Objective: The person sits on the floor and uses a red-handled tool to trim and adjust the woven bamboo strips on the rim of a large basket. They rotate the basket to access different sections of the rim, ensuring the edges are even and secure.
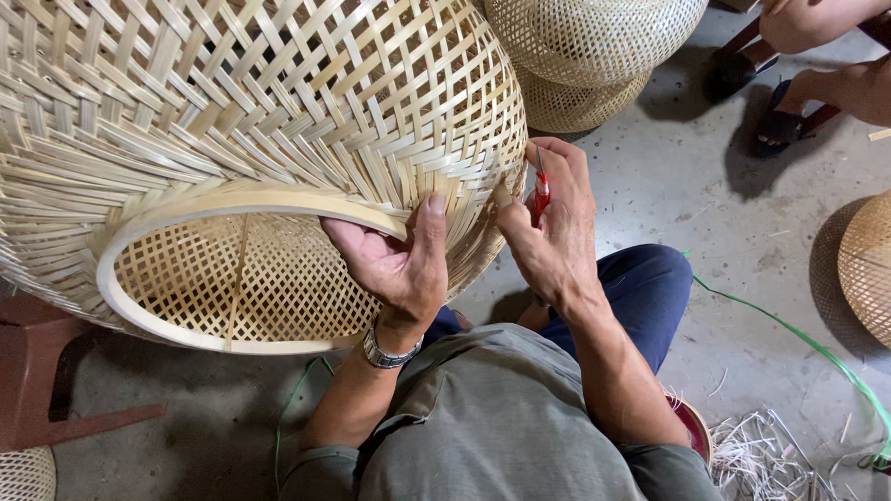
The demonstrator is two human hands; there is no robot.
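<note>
**Two hands on one big basket**

I count five woven pieces in view. The big basket (232,139) fills the upper left, lying on its side with its mouth toward me. Two smaller ones (589,37) are stacked at the top, a flat one (868,269) sits at the right edge, and a sliver of another (23,473) shows at bottom left.

The big basket is pale split strips in an open diagonal lattice, tightening to denser weave near the mouth, which is bound by one smooth bent hoop (186,209). It is hollow, and I see only its own lattice through the opening.

My left hand (394,264) is clamped on the rim, thumb pressed flat on the outer weave, fingers curled under the hoop. My right hand (552,227) is closed around one red-handled tool (540,190), its tip against the basket's edge just beside the left thumb.

On the concrete floor (677,186): one green strap (807,348) snaking right, a heap of pale shavings (761,450) at lower right, one reddish stool (37,371) at left. Another person's feet in dark sandals (756,102) are at top right.
</note>
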